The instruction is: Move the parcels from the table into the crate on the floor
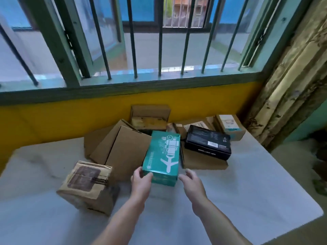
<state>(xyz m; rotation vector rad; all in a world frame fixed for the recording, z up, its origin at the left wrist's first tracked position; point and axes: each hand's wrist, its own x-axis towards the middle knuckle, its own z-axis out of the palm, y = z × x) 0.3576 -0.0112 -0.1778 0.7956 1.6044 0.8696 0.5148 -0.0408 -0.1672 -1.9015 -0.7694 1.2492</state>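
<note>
- Head view: teal parcel (pixel 161 156) is laid lengthwise, pointing away.
- Near-left corner is gripped by left hand (pixel 141 181).
- Open right hand (pixel 192 183) is held just beside.

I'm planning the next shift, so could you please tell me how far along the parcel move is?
Done: cannot tell; the crate is out of view. In hand: the left hand grips the teal parcel at its near corner, the right hand open beside it, not touching. Left: the taped brown parcel, black parcel and several cardboard boxes behind sit on the table.
</note>
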